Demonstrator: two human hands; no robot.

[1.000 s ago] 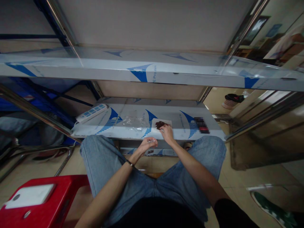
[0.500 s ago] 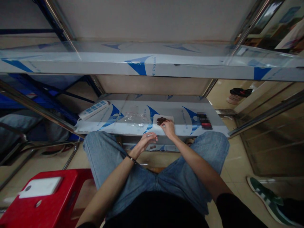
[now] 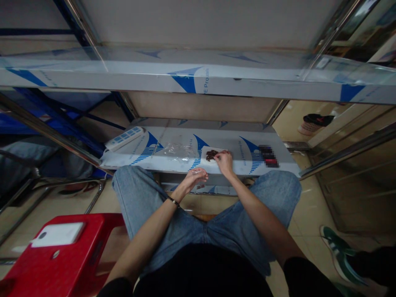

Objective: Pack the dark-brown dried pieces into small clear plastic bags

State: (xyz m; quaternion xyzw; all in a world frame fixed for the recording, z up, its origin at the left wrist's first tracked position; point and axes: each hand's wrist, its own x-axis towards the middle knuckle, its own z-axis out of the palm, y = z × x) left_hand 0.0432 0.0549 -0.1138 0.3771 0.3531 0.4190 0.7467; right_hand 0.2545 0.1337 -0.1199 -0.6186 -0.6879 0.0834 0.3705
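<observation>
A small pile of dark brown bead-like pieces [image 3: 211,155] lies on a white square sheet or tray [image 3: 213,149] near the front of the low shelf. My right hand [image 3: 225,161] reaches over the square's right side. Its thumb and forefinger are pinched together at the pile's edge; whatever they hold is too small to make out. Palm up, my left hand [image 3: 194,178] hovers just off the shelf's front edge, left of the right hand. A small clear, whitish item [image 3: 198,171] rests in its cupped palm. Crumpled clear plastic [image 3: 179,152] lies left of the white square.
On the film-covered shelf [image 3: 163,165], a white power strip [image 3: 125,138] sits at left and a blurred-out dark object [image 3: 268,156] at right. An upper shelf [image 3: 136,80] crosses above. A red stool [image 3: 71,255] holds a white phone [image 3: 58,234]. Someone's green shoe [image 3: 338,249] is at right.
The view has shifted slightly. My right hand has drawn a little to the right from over the pile to its edge, and the pieces look more spread. My left hand stays palm up.
</observation>
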